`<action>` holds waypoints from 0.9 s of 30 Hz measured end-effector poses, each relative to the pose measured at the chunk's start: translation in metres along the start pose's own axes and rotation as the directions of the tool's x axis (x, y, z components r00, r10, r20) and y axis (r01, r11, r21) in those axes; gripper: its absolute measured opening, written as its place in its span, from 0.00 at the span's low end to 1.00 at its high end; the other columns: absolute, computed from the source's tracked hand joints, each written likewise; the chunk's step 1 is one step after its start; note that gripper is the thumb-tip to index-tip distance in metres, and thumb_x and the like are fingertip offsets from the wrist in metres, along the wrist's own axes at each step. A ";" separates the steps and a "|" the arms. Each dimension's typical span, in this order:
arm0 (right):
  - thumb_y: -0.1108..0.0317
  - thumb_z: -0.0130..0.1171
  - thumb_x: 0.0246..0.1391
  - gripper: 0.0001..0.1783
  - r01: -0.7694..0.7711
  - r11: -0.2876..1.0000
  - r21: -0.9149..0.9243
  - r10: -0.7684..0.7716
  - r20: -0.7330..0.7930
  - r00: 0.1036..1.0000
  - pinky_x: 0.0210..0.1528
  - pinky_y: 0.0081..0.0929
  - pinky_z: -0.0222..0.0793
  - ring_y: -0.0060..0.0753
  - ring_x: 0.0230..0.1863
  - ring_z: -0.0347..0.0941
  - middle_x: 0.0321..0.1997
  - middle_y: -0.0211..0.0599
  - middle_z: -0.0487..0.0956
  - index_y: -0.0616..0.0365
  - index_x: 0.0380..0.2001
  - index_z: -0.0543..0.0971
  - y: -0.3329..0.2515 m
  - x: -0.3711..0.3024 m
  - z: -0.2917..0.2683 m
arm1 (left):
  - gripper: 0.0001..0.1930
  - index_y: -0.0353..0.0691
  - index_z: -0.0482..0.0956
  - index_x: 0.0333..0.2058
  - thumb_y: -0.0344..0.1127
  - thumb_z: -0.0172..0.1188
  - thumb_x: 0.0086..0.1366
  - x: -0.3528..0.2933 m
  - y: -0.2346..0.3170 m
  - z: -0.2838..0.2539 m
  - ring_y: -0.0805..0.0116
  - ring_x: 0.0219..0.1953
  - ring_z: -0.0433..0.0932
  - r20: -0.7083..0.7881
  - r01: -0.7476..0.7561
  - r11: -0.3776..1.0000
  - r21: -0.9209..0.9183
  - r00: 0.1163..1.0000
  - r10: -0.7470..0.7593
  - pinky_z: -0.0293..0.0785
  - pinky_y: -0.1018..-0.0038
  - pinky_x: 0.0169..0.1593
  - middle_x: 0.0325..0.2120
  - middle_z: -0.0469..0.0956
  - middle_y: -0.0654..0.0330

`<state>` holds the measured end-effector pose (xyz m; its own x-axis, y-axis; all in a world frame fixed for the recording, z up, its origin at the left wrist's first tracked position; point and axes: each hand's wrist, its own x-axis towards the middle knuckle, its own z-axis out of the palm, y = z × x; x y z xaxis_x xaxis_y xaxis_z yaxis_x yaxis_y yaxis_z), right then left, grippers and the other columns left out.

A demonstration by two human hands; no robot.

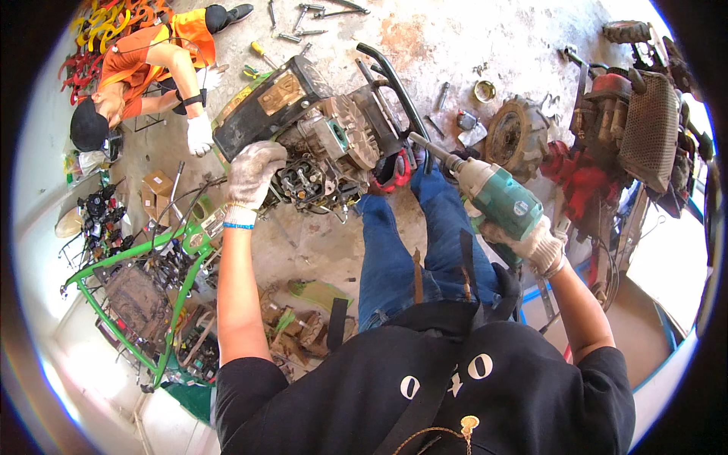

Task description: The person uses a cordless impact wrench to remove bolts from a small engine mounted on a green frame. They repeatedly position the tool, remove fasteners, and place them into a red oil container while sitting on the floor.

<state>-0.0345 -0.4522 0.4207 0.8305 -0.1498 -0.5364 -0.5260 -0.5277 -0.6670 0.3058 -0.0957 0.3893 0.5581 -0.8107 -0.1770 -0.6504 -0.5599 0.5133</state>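
My left hand (254, 174), in a grey work glove, rests on top of a small engine (326, 148) lying on the concrete floor in front of my knees. My right hand (535, 244), also gloved, grips a green cordless impact wrench (497, 199). Its long socket shaft points up-left toward a black curved handlebar tube (394, 83) on the engine's right side. A black and gold engine cover (265, 106) forms the machine's left end. Another person's white-gloved hand (199, 135) touches that cover's far-left corner.
A person in an orange shirt (144, 61) crouches at upper left. Loose wrenches (303, 23) lie on the floor behind the engine. A red tiller with a lugged wheel (519, 136) stands at right. A green tubular frame (144, 280) with parts lies at left.
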 end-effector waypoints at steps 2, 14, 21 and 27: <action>0.44 0.71 0.44 0.32 0.019 0.998 0.055 -0.019 -0.011 1.000 0.48 0.36 0.73 0.46 0.44 0.79 0.43 0.42 0.81 0.52 0.48 0.77 0.006 0.000 -0.002 | 0.07 0.41 0.83 0.34 0.31 0.62 0.55 -0.001 0.004 0.001 0.56 0.46 0.79 -0.025 0.071 0.997 0.017 0.997 -0.070 0.73 0.64 0.52 0.38 0.82 0.56; 0.45 0.71 0.45 0.33 -0.085 0.955 0.285 0.081 0.024 0.996 0.48 0.35 0.74 0.45 0.45 0.79 0.45 0.40 0.81 0.53 0.50 0.77 0.029 0.005 -0.007 | 0.21 0.46 0.75 0.51 0.50 0.57 0.62 0.073 0.087 0.024 0.55 0.52 0.75 0.093 0.005 0.921 0.389 0.995 -0.045 0.72 0.61 0.55 0.49 0.78 0.58; 0.45 0.71 0.44 0.33 -0.047 0.996 0.081 0.045 0.027 0.999 0.48 0.34 0.74 0.43 0.44 0.79 0.43 0.41 0.82 0.52 0.49 0.77 0.034 0.006 -0.008 | 0.11 0.51 0.81 0.41 0.44 0.57 0.62 0.100 0.081 0.027 0.56 0.45 0.78 0.210 0.147 0.928 0.343 0.951 -0.229 0.73 0.61 0.48 0.38 0.81 0.58; 0.47 0.71 0.45 0.32 -0.032 0.979 0.199 0.025 0.036 0.999 0.47 0.32 0.74 0.41 0.43 0.80 0.42 0.40 0.82 0.54 0.50 0.78 0.033 0.009 -0.004 | 0.08 0.50 0.81 0.37 0.41 0.57 0.62 0.094 0.073 0.037 0.57 0.43 0.79 0.140 0.094 0.918 0.384 0.977 -0.159 0.74 0.61 0.46 0.36 0.81 0.58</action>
<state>-0.0431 -0.4745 0.3961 0.8100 -0.1330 -0.5711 -0.5780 -0.3454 -0.7393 0.2921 -0.2193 0.3784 0.5765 -0.7274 -0.3722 -0.7428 -0.6564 0.1321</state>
